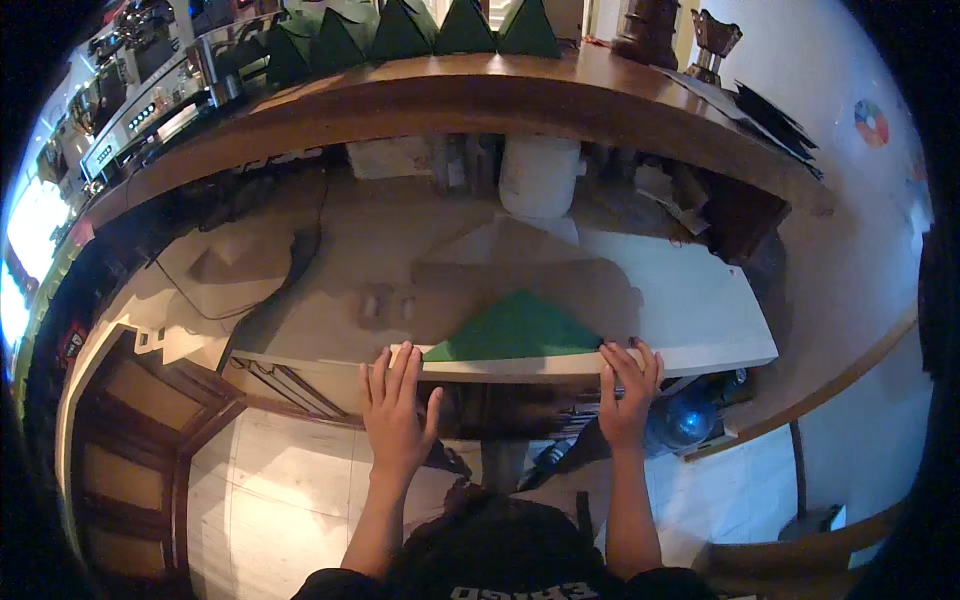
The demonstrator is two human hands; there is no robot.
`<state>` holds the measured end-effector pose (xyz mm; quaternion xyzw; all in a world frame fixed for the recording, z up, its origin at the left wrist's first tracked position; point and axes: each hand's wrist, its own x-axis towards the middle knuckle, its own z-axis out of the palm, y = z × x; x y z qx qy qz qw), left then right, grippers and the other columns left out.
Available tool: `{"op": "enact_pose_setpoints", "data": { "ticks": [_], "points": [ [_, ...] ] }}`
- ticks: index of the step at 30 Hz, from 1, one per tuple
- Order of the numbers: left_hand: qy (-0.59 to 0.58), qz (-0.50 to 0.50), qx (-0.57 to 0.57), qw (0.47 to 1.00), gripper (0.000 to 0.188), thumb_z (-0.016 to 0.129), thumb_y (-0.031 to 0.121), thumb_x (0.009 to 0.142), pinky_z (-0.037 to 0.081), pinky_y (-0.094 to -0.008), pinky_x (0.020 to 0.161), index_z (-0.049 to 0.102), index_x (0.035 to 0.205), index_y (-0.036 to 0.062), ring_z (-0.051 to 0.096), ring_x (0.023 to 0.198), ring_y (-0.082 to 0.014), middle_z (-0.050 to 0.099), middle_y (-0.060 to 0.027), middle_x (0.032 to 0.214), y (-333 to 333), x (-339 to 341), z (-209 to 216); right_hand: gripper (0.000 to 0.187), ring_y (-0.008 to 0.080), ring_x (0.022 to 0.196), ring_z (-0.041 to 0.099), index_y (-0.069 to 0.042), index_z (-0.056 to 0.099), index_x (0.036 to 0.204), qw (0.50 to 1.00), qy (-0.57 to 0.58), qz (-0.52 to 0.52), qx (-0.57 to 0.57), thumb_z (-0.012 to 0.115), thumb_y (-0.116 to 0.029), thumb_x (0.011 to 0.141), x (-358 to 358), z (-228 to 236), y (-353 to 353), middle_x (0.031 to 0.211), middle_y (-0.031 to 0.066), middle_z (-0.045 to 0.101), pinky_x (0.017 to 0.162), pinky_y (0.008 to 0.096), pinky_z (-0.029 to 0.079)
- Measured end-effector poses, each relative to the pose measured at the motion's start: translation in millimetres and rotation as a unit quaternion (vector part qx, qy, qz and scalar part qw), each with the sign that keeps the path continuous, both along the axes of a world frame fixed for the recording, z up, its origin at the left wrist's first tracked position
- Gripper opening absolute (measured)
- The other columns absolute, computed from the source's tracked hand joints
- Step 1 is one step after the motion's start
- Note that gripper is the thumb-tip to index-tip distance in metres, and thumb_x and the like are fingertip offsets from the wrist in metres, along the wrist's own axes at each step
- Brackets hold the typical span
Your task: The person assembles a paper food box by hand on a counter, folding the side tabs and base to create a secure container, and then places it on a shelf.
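Note:
A green piece folded into a triangle, cloth or paper I cannot tell, lies on the white worktop, its long side along the front edge and its point facing away. My left hand rests at the worktop's edge just left of the triangle's left corner, fingers stretched and thumb apart, holding nothing. At the right corner is my right hand, fingers spread on the edge. Its index fingertip is at or touching that corner.
Above the worktop runs a curved wooden counter bearing several standing green folded pieces. A white bucket stands at the back. Under the worktop at right is a blue water bottle. A coffee machine stands at left.

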<state>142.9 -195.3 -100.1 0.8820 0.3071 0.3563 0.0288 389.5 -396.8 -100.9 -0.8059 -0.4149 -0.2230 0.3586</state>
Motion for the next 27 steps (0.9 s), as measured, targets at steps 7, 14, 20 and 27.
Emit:
{"op": "enact_pose_setpoints", "data": {
  "ticks": [7,14,20,27],
  "points": [
    [-0.132,-0.069,-0.046,0.988,0.033,0.076,0.014,0.088,0.027,-0.0564,0.121,0.066,0.118,0.0076,0.049,0.138,-0.0363,0.062,-0.0091,0.138,8,-8,-6,0.041,0.0362,0.14,0.046,-0.007,0.064,0.134,0.997,0.049,0.033,0.052,0.065,-0.016,0.094,-13,5,4,0.139,0.0092,0.064,0.124,0.0554,0.023],
    [-0.114,-0.081,-0.01,0.99,0.02,0.08,0.011,0.08,0.019,-0.056,0.124,0.073,0.097,0.0185,0.053,0.133,-0.0297,0.069,0.0002,0.118,-39,-5,-14,0.081,0.0375,0.148,0.038,-0.002,0.038,0.155,0.969,0.149,0.095,0.171,0.075,-0.033,0.089,-51,32,15,0.16,0.0206,0.04,0.124,0.0493,0.026],
    [-0.126,-0.16,-0.009,0.979,0.028,0.078,0.018,0.084,0.012,-0.0603,0.125,0.077,0.111,0.0253,0.055,0.132,-0.0223,0.069,0.0068,0.124,-88,-12,-3,0.099,0.0389,0.152,0.032,-0.001,0.035,0.157,0.98,0.103,0.129,0.115,0.081,-0.046,0.083,-46,42,20,0.162,0.0201,0.037,0.125,0.0516,0.023],
    [-0.261,-0.19,0.016,0.947,0.03,0.069,0.021,0.089,0.024,-0.0643,0.121,0.068,0.118,0.0172,0.064,0.116,-0.0266,0.07,-0.0041,0.114,-33,-49,31,0.09,0.0429,0.151,0.03,-0.002,0.032,0.16,0.992,0.054,0.116,-0.004,0.075,-0.039,0.09,-39,45,17,0.163,0.0212,0.036,0.125,0.0543,0.021]
  ]
}}
